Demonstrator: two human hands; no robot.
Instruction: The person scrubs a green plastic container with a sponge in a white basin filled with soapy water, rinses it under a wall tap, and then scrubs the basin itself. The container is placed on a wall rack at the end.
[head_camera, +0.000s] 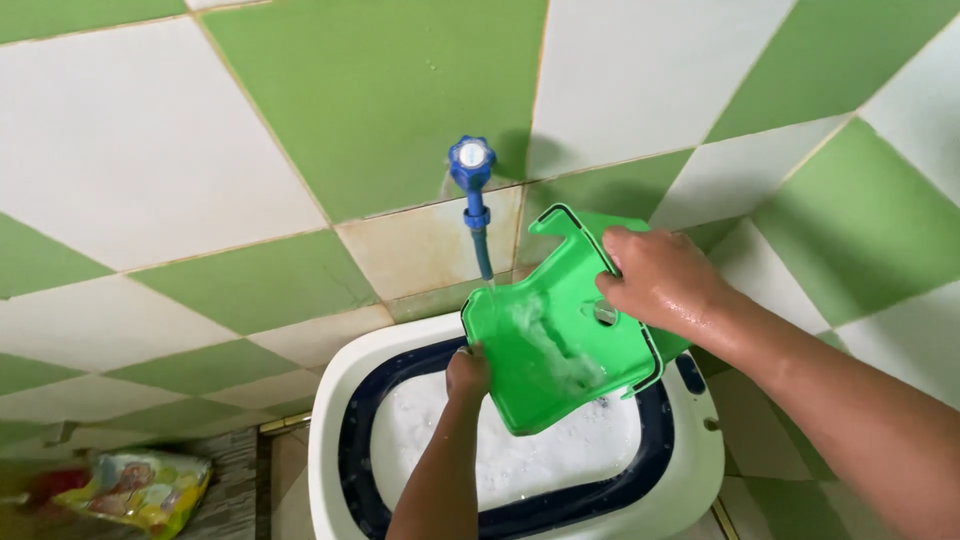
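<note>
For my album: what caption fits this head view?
Both hands tilt a bright green plastic stool beneath a blue wall tap, above a white, navy-rimmed tub of suds.

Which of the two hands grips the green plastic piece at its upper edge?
The right hand, coming from the right, grips the upper edge of the green plastic piece; the left hand holds its lower left edge.

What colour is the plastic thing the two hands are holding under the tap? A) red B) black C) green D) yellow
C: the plastic piece held by the left hand and right hand is bright green, under the blue tap and above the white tub of foamy water.
</note>
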